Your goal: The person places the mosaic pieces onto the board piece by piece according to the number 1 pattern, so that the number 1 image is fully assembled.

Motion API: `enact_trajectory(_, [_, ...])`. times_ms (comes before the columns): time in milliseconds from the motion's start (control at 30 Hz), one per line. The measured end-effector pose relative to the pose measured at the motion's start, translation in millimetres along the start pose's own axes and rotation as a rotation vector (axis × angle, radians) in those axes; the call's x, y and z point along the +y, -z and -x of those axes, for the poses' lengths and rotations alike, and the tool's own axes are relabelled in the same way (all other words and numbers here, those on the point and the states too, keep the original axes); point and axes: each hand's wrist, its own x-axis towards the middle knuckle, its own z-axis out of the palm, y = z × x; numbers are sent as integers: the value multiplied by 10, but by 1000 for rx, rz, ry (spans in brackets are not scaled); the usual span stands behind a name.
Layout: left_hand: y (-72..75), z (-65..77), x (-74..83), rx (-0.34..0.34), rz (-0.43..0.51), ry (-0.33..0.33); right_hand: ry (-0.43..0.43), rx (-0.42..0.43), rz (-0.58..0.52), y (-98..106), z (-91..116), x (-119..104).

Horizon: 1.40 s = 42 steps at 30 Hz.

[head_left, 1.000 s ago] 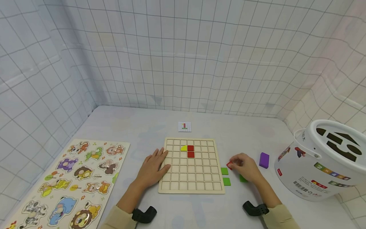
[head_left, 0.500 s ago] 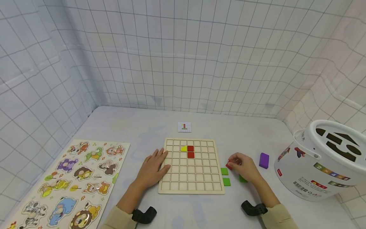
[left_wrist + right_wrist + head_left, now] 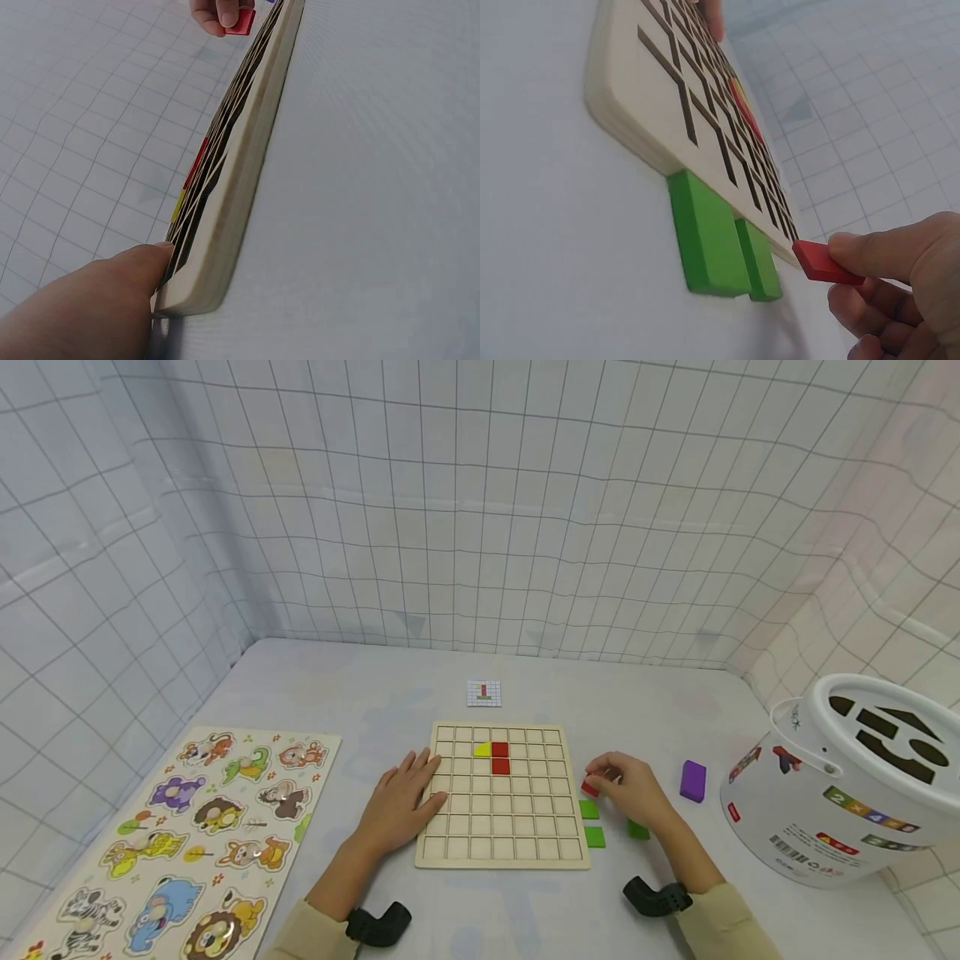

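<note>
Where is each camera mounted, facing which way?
Head: head-worn, facing forward and down at the grid board; left hand and right hand show.
Left wrist: worn there, looking across the board; left hand near, right hand far.
Right wrist: worn there, facing two green tiles; right hand near, left far.
Wrist views share board and held red tile.

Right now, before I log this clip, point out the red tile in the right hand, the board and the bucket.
Red tile (image 3: 820,262): right wrist view, on its flat face.
Board (image 3: 501,805): head view, on a bare square.
Bucket (image 3: 828,789): head view, on its side wall.
</note>
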Motion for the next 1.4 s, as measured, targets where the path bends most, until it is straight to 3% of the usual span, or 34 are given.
enact_trajectory(500, [6, 0, -6, -15, 1, 5, 75, -40, -49, -149, -124, -239])
enact_trajectory(900, [7, 2, 4, -7, -1, 8, 70, -74, -55, -315, -194, -358])
enact_trajectory(1400, [10, 2, 17, -1, -8, 4, 176, -119, -88, -471, -272, -534])
